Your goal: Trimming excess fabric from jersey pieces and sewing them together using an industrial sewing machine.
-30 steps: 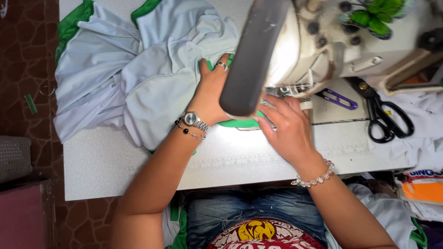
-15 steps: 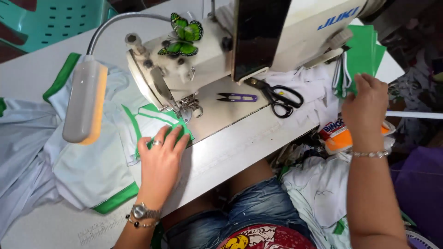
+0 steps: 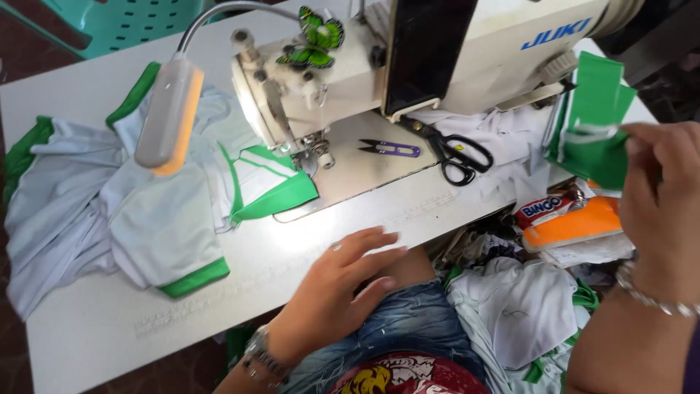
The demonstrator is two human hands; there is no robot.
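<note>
My left hand (image 3: pixel 343 281) hovers flat over the front edge of the white sewing table (image 3: pixel 102 321), fingers apart, holding nothing. My right hand (image 3: pixel 660 182) is raised at the far right and pinches a green fabric piece (image 3: pixel 594 138) with a white strip on it. A white garment with green trim (image 3: pixel 168 211) lies under the presser foot of the white sewing machine (image 3: pixel 350 80) and spreads to the left.
A gooseneck lamp (image 3: pixel 168 113) hangs over the garment. Purple thread snips (image 3: pixel 390 149) and black scissors (image 3: pixel 456 153) lie on the machine bed. An orange snack packet (image 3: pixel 569 219) and a heap of white cloth (image 3: pixel 525 306) sit at the right. A turquoise chair (image 3: pixel 109 25) stands behind.
My left hand has left the garment and drawn back toward the table's front edge. My right hand has lifted a green fabric piece from the pile at the right.
</note>
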